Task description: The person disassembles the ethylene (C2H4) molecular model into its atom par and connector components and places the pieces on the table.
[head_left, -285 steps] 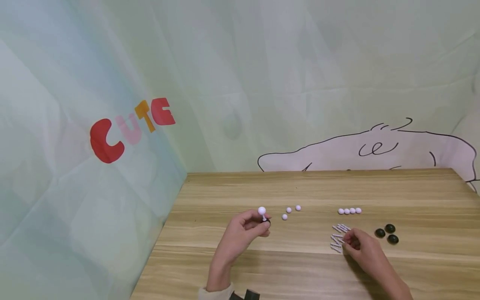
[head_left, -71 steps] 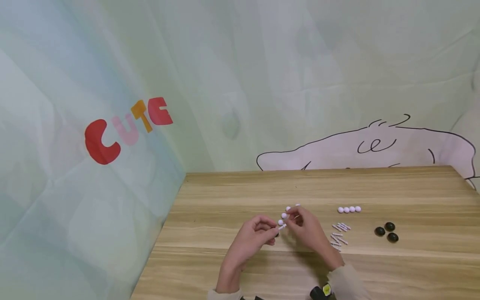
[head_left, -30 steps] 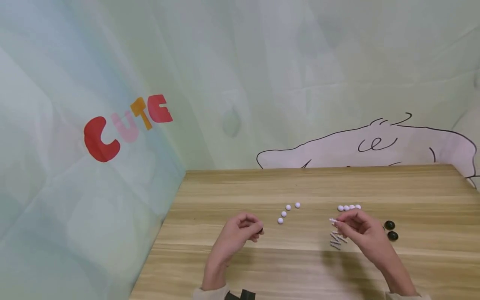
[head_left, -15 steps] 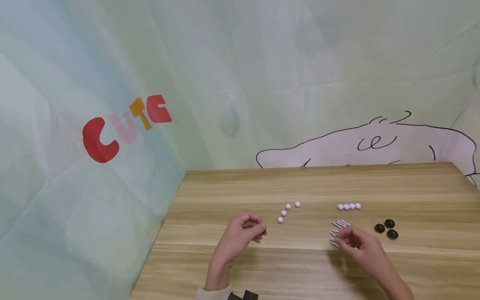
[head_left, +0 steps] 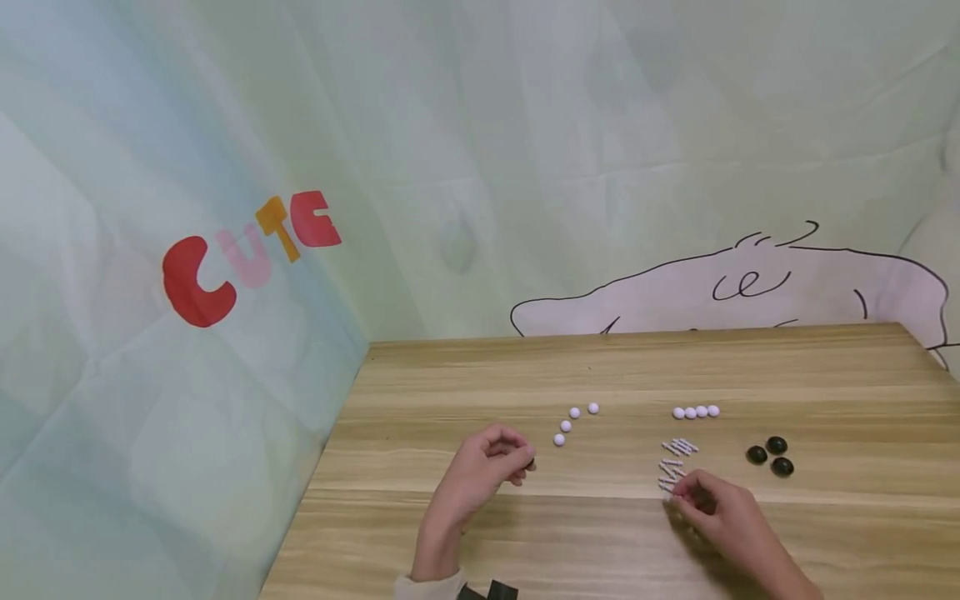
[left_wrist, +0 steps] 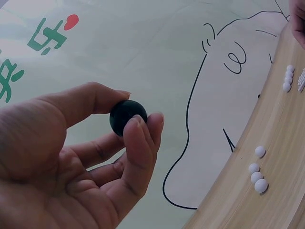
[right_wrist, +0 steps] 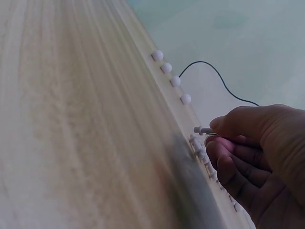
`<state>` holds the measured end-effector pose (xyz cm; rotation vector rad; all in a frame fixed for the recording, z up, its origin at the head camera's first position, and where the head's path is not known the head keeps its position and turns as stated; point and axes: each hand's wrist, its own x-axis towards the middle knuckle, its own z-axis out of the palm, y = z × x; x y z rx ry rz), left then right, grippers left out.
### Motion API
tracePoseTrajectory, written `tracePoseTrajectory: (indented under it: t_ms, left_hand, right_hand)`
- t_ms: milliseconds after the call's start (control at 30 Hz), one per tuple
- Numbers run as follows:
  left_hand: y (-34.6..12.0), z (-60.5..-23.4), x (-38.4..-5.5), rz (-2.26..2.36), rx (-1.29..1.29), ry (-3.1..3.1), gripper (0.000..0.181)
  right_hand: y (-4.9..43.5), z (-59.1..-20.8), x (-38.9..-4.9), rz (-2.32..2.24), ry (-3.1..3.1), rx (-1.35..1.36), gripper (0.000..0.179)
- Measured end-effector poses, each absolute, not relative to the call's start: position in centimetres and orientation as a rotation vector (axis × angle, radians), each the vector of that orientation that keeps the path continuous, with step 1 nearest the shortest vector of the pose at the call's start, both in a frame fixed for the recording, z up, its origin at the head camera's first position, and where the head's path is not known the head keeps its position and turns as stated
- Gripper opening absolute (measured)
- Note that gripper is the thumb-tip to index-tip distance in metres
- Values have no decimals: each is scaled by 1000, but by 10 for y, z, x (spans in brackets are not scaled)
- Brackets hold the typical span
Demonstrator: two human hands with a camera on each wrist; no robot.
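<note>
Between the thumb and fingers of my left hand (head_left: 476, 471) is a black ball (left_wrist: 125, 114), raised off the table; the left wrist view shows it without any peg on its visible side. My right hand (head_left: 723, 510), low at the near end of the peg groups, pinches a small white connector peg (right_wrist: 204, 130) by one end, with the other end sticking out. Right by its fingertips lies a zigzag group of pegs (head_left: 671, 468). Just beyond, more pegs (head_left: 681, 447) lie side by side.
Several white balls (head_left: 566, 426) form a slanted line right of my left hand. Farther right is a straight row of white balls (head_left: 702, 412). Three black balls (head_left: 757, 455) sit on the wooden table (head_left: 480, 375) at the right. A printed cloth (head_left: 450, 167) hangs behind.
The white ball and peg seen earlier on the left hand's black ball are off; one more white ball lies in the slanted line. The right hand went back to the pegs, then slightly nearer.
</note>
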<state>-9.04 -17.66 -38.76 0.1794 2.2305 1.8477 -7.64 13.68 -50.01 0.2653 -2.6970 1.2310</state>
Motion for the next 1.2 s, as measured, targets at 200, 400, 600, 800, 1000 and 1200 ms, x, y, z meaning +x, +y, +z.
tracePoseTrajectory:
  t_ms: [200,400,600,800,1000,1200]
  left_hand:
    - [-177,-388,-91,1849,198,2232,23]
    - [-175,-388,-90,1845,207,2229,22]
    - [-173,-387,-89,1852,226,2210,22]
    - [-171,-387,-89,1848,235,2218,20]
    - [-168,-388,-89,1839,241,2227,19]
    - [-162,-389,-89,1822,265,2237,21]
  right_hand:
    - [138,-504,-77,1165,-2750,249,16]
    - [139,-508,-80,1118,-2711,299,20]
    - [139,-506,-81,1077,-2778,252,19]
    - [138,-506,-82,1088,-2785,241,18]
    - [137,-507,-82,1091,-2804,217,17]
    - [137,-504,-81,1096,-2863,168,15]
